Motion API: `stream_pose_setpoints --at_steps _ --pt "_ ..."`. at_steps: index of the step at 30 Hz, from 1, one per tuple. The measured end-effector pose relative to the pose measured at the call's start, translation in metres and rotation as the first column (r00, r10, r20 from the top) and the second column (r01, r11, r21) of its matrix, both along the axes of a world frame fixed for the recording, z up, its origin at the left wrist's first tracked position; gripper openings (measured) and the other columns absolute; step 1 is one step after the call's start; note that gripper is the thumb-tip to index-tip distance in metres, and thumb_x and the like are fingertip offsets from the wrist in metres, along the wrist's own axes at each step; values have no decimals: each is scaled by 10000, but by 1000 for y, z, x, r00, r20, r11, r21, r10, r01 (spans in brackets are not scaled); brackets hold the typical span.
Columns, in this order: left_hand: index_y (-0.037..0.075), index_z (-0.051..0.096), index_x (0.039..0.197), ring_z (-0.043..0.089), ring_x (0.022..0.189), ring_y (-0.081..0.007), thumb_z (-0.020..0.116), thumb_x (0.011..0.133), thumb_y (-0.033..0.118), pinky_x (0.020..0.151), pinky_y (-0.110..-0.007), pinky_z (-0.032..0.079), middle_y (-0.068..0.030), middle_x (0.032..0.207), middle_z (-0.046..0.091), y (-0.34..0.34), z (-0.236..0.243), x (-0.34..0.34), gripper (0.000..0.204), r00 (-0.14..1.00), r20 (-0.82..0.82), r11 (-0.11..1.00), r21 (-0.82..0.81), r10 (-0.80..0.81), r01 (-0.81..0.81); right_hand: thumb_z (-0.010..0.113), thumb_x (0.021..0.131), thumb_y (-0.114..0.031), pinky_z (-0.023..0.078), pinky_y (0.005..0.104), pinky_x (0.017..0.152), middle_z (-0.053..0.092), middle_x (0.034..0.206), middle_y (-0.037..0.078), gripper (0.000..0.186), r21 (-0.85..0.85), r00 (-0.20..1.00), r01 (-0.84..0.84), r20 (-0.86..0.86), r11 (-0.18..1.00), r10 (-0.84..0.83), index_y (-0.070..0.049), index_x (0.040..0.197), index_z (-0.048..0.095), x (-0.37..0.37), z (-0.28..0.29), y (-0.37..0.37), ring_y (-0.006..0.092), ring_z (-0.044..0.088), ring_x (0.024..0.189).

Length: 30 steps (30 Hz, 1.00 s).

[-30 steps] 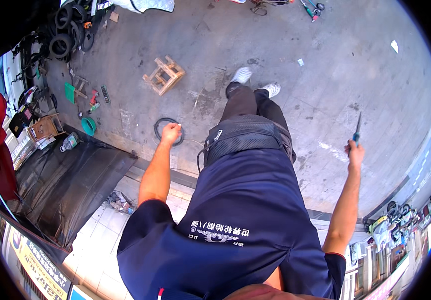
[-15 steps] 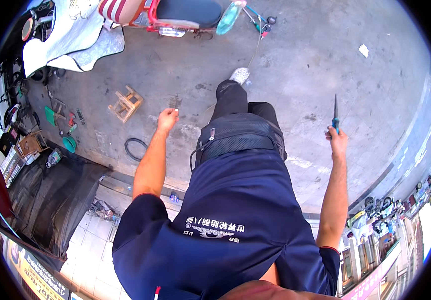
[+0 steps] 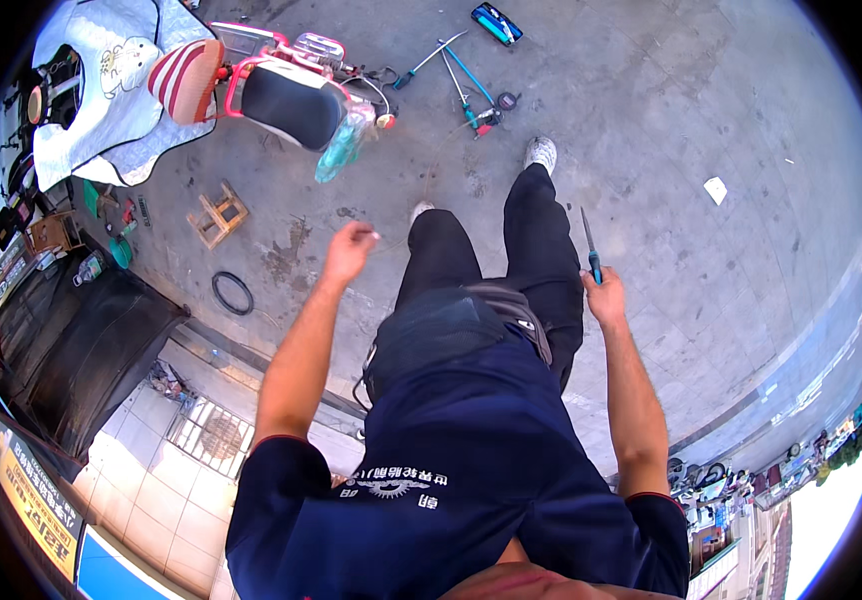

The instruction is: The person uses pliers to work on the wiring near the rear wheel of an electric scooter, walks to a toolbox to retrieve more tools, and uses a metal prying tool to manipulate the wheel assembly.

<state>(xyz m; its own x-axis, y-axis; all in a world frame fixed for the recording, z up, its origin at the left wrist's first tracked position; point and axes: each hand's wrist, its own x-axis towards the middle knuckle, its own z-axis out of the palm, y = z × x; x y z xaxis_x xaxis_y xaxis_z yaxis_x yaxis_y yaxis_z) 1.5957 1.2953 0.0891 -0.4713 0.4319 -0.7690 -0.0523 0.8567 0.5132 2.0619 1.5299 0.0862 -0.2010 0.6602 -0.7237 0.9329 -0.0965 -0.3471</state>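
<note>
My right hand point(image 3: 605, 296) is closed round the blue handle of a long tool with a thin, dark, tapering shaft point(image 3: 591, 245). Its tip points away from me, over the floor. I cannot make out its exact kind. My left hand point(image 3: 350, 252) is out in front of my left leg, fingers pinched, with a small white piece point(image 3: 376, 236) showing at the fingertips. Both hands hang in the air, apart from each other, on either side of my dark trousers. A black waist bag point(image 3: 441, 345) sits at my middle.
A scooter with a dark seat point(image 3: 293, 105) and silvery cover point(image 3: 61, 150) stands ahead left. On the floor lie a gauge with hose point(image 3: 496, 110), a teal-handled tool point(image 3: 419, 70), a blue case point(image 3: 497, 24), a wooden stool point(image 3: 218, 215) and a black ring point(image 3: 233, 293).
I have stepped forward, and the scooter and floor tools have come nearer. My right hand has swung inward with the blue-handled tool. My left hand stays pinched.
</note>
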Motion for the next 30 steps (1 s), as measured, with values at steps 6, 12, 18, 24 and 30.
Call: stream_pose_setpoints --at_steps 6,12,18,24,30 --pt "37 627 895 672 791 -295 714 882 327 729 -420 523 -136 798 677 76 -24 126 303 770 148 753 -161 -620 638 709 837 -199 527 512 847 558 1137 229 423 -125 916 -365 126 922 380 -1 1175 548 -63 -33 56 440 628 976" --pt "43 622 841 657 777 -321 696 883 299 689 -435 503 -147 791 675 89 -11 136 270 734 463 840 42 -497 541 618 745 3 526 534 804 567 1082 236 341 -232 804 -591 -92 772 588 -29 1084 594 -89 -24 92 463 624 916" --pt "14 678 914 585 755 -84 690 899 161 665 -315 486 -20 780 672 68 8 148 148 431 878 968 119 -206 219 739 690 -110 510 412 778 574 1028 126 337 114 489 -829 -327 548 808 -54 992 599 -135 38 129 335 596 877" --pt "12 690 967 574 818 -50 704 903 133 688 -261 478 16 865 694 70 7 173 138 254 965 997 74 -70 -3 717 820 -191 503 422 795 567 955 160 264 -398 751 -660 -338 637 567 -26 946 554 -126 45 152 365 608 884" --pt "31 653 882 600 713 -102 696 851 115 627 -315 477 -2 755 662 104 -94 159 100 296 944 987 117 -144 108 704 881 -226 475 431 764 547 898 175 265 -575 828 -543 -244 612 505 -10 960 573 -183 -29 196 390 580 856"
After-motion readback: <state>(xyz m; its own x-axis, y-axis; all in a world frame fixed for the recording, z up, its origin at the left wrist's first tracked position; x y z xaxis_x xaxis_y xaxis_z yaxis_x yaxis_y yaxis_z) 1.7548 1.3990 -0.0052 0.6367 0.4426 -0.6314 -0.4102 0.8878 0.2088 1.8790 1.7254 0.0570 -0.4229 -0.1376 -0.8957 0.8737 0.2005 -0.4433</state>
